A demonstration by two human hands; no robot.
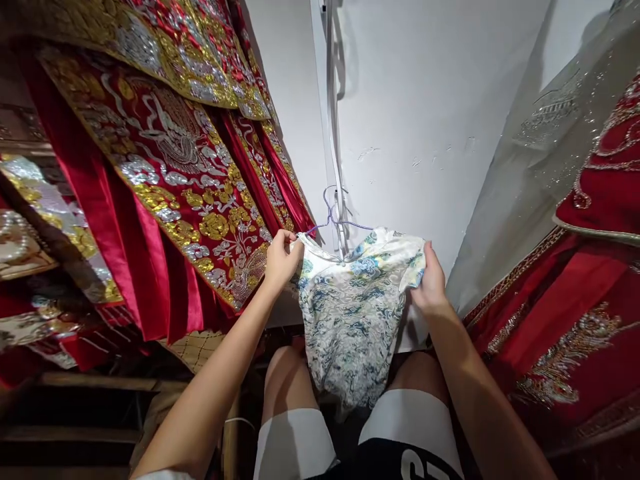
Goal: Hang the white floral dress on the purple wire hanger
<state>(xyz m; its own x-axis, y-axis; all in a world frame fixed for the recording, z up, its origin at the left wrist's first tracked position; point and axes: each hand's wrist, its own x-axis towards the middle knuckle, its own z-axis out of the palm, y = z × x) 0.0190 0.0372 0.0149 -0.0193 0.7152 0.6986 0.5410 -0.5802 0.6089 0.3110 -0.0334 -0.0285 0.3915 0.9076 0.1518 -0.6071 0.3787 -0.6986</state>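
A white garment with a blue, green and yellow floral print [355, 320] hangs in front of my knees, its neckline uppermost. Inside its shoulders sits a thin purple wire hanger [329, 212], whose hook rises above the collar near a vertical metal rail. My left hand [284, 257] pinches the garment's left shoulder with thumb and fingers. On the other side, my right hand [431, 280] grips the sleeve edge, thumb up along the cloth and most fingers hidden behind it. Whether the hook rests on the rail I cannot tell.
A white metal rail [331, 100] runs down the pale wall [415, 100]. Red robes with gold and silver embroidery [200, 180] hang close on the left. More red beaded clothing [575, 300] and a sheer sequined fabric [540, 147] hang on the right. Wooden slats [95, 381] lie low at left.
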